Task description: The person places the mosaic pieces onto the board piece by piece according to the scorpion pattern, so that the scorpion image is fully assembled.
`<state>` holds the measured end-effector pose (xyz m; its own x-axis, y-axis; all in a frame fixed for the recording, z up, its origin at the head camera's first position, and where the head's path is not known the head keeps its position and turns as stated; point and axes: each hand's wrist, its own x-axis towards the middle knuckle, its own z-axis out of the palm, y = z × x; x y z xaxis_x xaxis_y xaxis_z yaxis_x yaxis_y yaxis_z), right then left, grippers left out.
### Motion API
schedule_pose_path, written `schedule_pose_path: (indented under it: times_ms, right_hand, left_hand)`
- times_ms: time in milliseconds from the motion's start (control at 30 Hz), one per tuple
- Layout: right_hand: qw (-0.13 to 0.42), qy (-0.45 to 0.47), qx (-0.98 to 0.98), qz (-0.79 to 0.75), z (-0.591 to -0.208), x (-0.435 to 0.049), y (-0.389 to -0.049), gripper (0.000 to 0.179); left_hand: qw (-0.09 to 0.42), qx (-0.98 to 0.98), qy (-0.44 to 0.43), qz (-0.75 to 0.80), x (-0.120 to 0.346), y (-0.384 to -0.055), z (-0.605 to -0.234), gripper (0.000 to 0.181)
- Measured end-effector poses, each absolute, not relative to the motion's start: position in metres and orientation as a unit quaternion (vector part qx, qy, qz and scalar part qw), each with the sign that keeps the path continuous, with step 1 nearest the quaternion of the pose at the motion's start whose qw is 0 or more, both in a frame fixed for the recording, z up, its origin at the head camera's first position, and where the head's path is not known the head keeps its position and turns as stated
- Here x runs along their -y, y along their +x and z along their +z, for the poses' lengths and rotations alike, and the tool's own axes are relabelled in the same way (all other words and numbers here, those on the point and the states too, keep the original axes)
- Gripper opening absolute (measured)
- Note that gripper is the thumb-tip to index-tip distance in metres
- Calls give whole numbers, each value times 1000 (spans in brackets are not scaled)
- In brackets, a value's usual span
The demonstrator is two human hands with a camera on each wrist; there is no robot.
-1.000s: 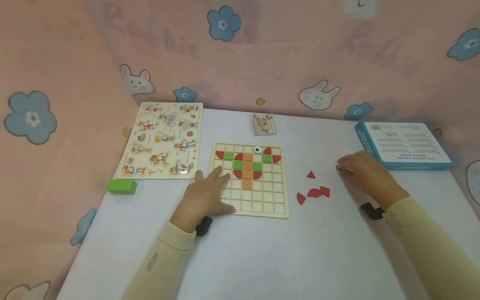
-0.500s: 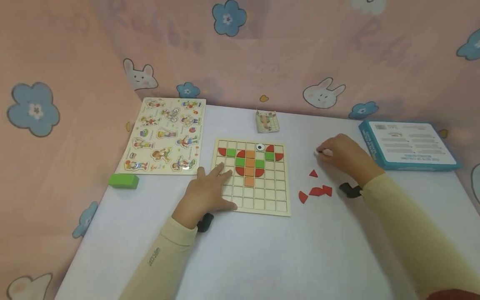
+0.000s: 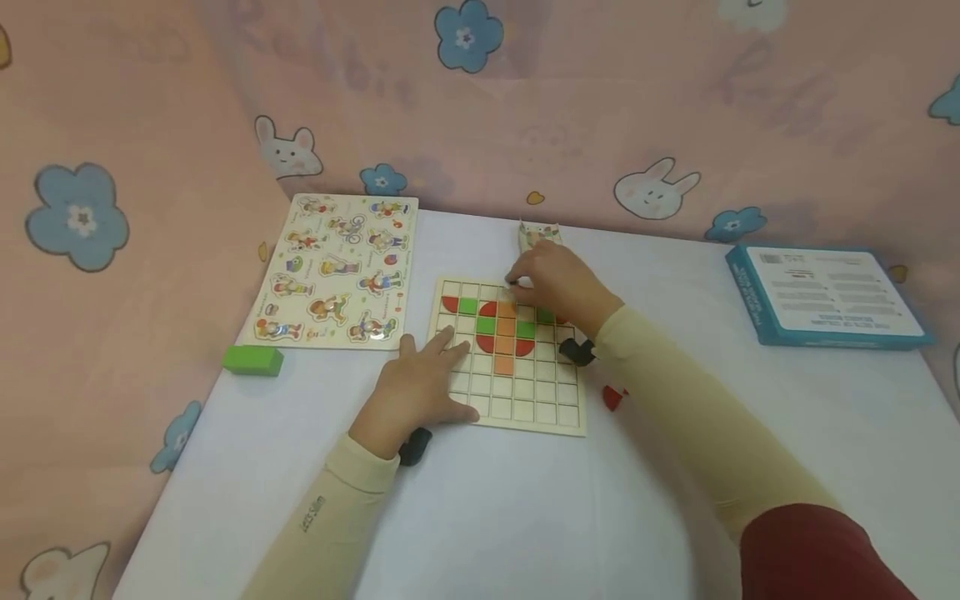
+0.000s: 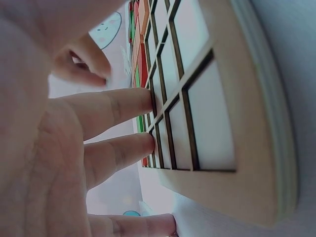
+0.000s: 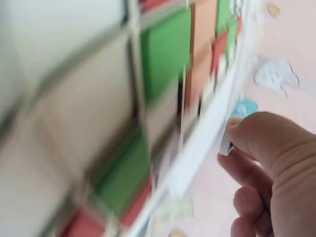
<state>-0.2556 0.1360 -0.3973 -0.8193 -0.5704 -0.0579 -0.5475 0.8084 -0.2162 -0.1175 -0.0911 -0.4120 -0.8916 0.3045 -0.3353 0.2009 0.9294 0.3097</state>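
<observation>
A wooden grid board [image 3: 525,408] lies mid-table, with red, green and orange tiles [image 3: 505,329] set in some cells. My left hand [image 3: 411,390] rests on its left edge with fingers spread; in the left wrist view two fingertips [image 4: 144,144] touch the frame and cells. My right hand [image 3: 558,283] is over the board's far edge, pinching a small whitish tile [image 5: 226,144] between thumb and fingers. Its face is turned away in the right wrist view. This hand and wrist hide the board's upper right cells.
Red pieces [image 3: 612,397] lie right of the board, mostly hidden under the right sleeve. A small picture card [image 3: 538,232] stands behind. A figure puzzle [image 3: 337,267] and green block [image 3: 253,360] are at left, a blue box [image 3: 832,292] at right.
My right hand has swept left from beside the blue box to over the board's far edge, carrying the small tile. The left hand stays put on the board.
</observation>
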Motion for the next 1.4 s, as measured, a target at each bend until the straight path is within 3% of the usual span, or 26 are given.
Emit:
schedule_pose_path:
  times_ms: [167, 500, 967, 1200, 1400]
  right_hand:
    - [69, -327, -940, -62, -409, -111, -258, 20]
    - [-2, -355, -935, 6, -413, -104, -247, 17]
    - [80, -227, -970, -39, -387, -140, -232, 44]
    - [90, -186, -976, -67, -385, -197, -192, 29]
    - [131, -161, -973, -103, -396, -236, -140, 32]
  left_hand:
    - [190, -963, 135, 137, 90, -118, -413, 100]
    - [188, -964, 136, 129, 91, -119, -415, 101]
    - [193, -963, 132, 132, 91, -118, -414, 102]
    - [186, -964, 133, 137, 92, -118, -415, 102]
    - [185, -964, 135, 138, 91, -118, -414, 102]
